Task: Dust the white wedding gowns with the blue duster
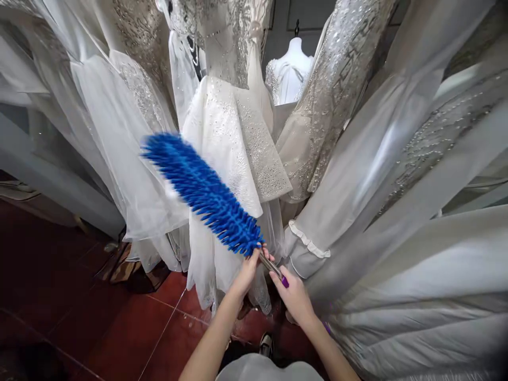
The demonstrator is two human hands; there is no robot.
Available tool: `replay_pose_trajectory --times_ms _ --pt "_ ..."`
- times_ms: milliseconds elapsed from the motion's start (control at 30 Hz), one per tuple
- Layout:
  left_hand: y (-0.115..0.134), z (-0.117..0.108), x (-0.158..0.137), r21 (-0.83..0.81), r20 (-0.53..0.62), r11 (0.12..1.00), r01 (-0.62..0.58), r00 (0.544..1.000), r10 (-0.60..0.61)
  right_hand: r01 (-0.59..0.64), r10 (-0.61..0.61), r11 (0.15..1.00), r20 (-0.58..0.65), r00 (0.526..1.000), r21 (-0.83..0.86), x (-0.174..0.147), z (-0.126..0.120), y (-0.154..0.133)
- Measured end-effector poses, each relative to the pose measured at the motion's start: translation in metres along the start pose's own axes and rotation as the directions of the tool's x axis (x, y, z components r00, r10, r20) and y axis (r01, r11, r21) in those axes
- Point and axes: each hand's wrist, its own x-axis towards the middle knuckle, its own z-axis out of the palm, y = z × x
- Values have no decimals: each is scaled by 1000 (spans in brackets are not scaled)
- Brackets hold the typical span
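A blue bristly duster (202,191) slants up to the left in front of a white beaded dress (226,137). My left hand (249,270) grips the duster at the base of its blue head. My right hand (293,296) holds the thin metal shaft with its purple handle just below. The duster's tip lies against the sheer white skirt (127,174) on the left.
White and silver gowns (397,159) hang close on the left, ahead and all along the right. A dress form (293,69) in white stands at the back. Dark red floor tiles (79,317) stretch at the lower left. A shoe tip (266,344) shows below.
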Motion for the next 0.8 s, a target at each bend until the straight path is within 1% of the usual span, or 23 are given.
replay_pose_trajectory --times_ms 67,100,167,200,233,300,333,367,400,433,467,500,567,633,667,700,767,800 --pt "-27 4 11 -31 60 996 84 995 -82 -125 128 992 121 984 -29 -13 9 18" --pt "-45 0 9 -61 55 989 137 989 -134 -170 176 984 166 970 -50 -24 15 28" --pt "-88 -17 -6 -149 -6 954 260 965 -264 -225 238 971 260 936 -79 -53 30 50" --pt "-109 -29 -20 -207 -44 918 340 934 -355 -241 257 966 312 915 -90 -70 38 59" --pt "-128 -42 -36 -269 -72 860 434 881 -468 -248 268 963 359 894 -101 -88 45 67" --pt "-156 -69 -71 -399 -80 700 593 738 -670 -227 263 965 439 859 -133 -119 56 76" --pt "-164 -81 -87 -447 -48 623 642 678 -733 -204 259 965 470 844 -164 -131 60 77" --pt "-167 -92 -102 -475 -8 568 672 642 -767 -175 254 964 495 831 -200 -139 62 76" --pt "-164 -100 -114 -487 32 545 682 638 -770 -142 241 964 516 822 -225 -144 62 72" --pt "-157 -107 -123 -484 68 551 680 657 -751 -113 221 967 531 818 -229 -145 62 65" --pt "-145 -111 -129 -471 92 576 668 686 -722 -94 198 972 539 819 -214 -143 62 57" --pt "-128 -114 -133 -452 102 617 644 724 -682 -83 166 981 538 826 -175 -139 61 46" --pt "-83 -115 -134 -394 120 717 576 805 -581 -65 86 996 509 856 -58 -124 63 22" --pt "-33 -111 -127 -289 147 823 489 872 -467 -34 10 998 452 892 45 -103 67 -4" --pt "-9 -109 -122 -225 148 878 423 905 -398 -11 -27 996 419 908 88 -92 70 -17" --pt "12 -106 -115 -168 154 918 359 929 -336 12 -60 992 384 922 126 -81 72 -30" --pt "46 -101 -97 -100 149 960 262 958 -246 42 -97 983 315 944 177 -58 77 -53" --pt "57 -100 -85 -97 133 968 232 967 -219 47 -100 982 287 953 185 -47 79 -62"
